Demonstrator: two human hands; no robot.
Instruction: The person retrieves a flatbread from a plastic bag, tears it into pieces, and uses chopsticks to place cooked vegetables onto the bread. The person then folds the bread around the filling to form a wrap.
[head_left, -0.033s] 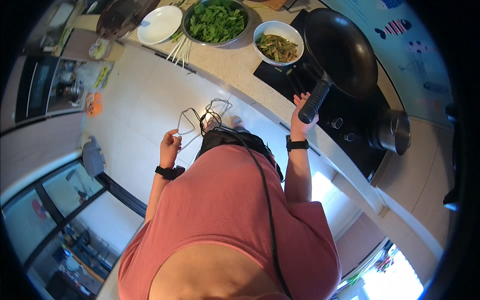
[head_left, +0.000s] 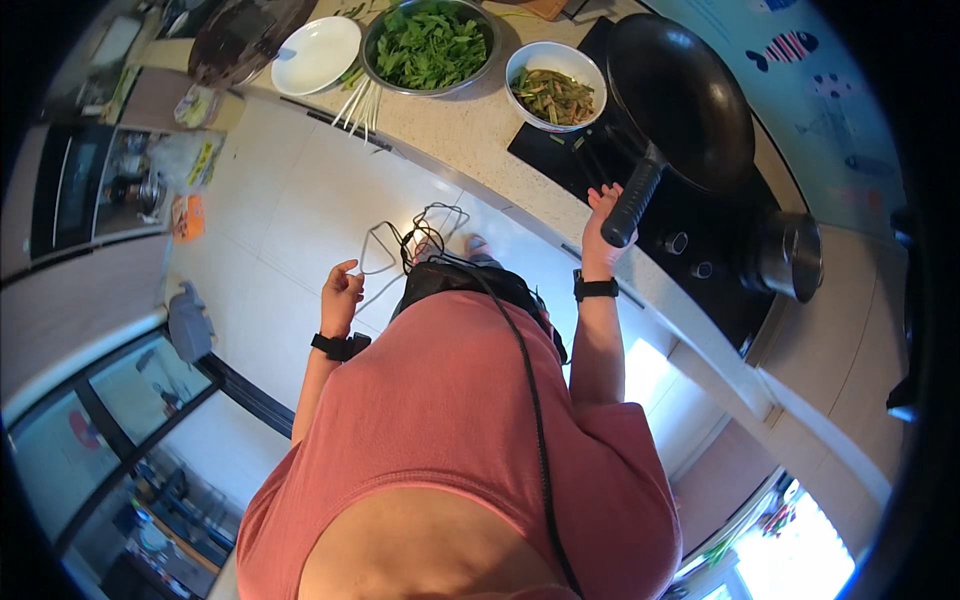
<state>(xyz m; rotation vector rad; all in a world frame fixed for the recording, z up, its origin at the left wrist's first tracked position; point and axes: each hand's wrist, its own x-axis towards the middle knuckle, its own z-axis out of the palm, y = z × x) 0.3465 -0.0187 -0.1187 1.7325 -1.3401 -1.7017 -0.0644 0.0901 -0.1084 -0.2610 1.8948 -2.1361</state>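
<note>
A dark wok (head_left: 690, 105) stands on the black cooktop (head_left: 565, 165), its black handle (head_left: 634, 205) pointing toward me. My right hand (head_left: 603, 228) is at the end of that handle, which hides part of the palm. Its visible fingers are stretched out and apart, not wrapped round the handle. Over the floor at my left side hangs my left hand (head_left: 342, 291), loosely curled with fingers apart and nothing in it. Left of the wok, a white bowl (head_left: 516, 82) contains cooked green strips and pieces (head_left: 555, 97).
A metal basin (head_left: 495, 50) of leafy greens (head_left: 430, 48) and a white plate (head_left: 316, 55) share the counter (head_left: 440, 115), with pale stalks (head_left: 360, 108) overhanging its edge. A steel pot (head_left: 797, 258) stands at the right. A looped cable (head_left: 405, 240) hangs before me.
</note>
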